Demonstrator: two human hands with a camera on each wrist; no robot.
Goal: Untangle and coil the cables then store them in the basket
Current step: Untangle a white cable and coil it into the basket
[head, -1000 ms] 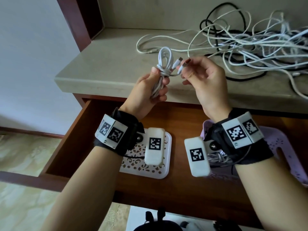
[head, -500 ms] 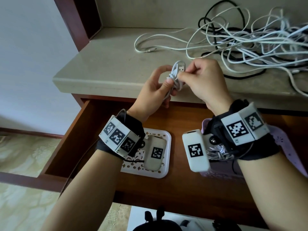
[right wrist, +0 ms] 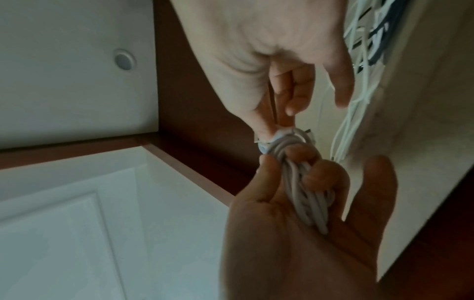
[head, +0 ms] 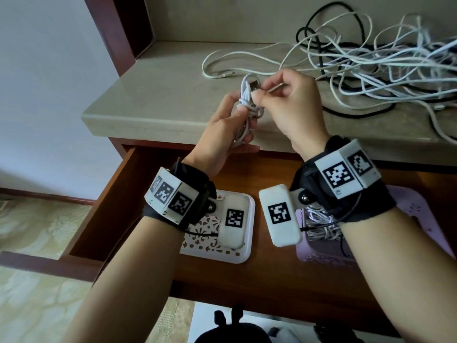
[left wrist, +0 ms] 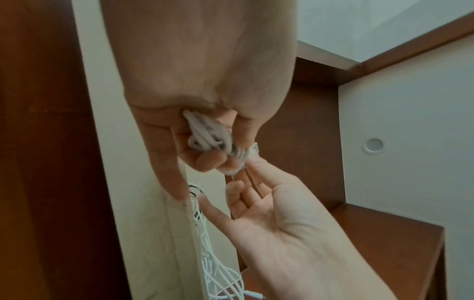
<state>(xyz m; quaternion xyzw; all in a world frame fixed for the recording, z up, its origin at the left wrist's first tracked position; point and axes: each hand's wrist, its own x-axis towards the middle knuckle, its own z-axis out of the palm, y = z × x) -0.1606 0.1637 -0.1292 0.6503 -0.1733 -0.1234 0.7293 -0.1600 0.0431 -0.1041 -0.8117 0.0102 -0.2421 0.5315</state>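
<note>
A small bundle of coiled white cable [head: 243, 105] stands upright over the counter's front edge, its USB plug [head: 254, 84] sticking out at the top. My left hand [head: 241, 115] grips the bundle's lower half with thumb and curled fingers. My right hand [head: 259, 95] pinches the cable's end at the top of the bundle. The left wrist view shows the bundle [left wrist: 207, 138] in my left hand's curled fingers [left wrist: 205, 160]. In the right wrist view my right hand's fingertips [right wrist: 266, 132] meet the bundle [right wrist: 302, 194]. A purple basket [head: 418, 209] in the open drawer holds coiled cables [head: 321, 224].
A big tangle of white and black cables [head: 371, 63] covers the right of the beige counter [head: 153, 100]. A white perforated tray [head: 244, 253] lies in the wooden drawer [head: 118, 194] left of the purple basket. A dark wooden post [head: 118, 30] stands at the back left.
My right hand has carried the loose plug end from the right onto the bundle and now pinches it there. My left hand has kept its grip on the bundle.
</note>
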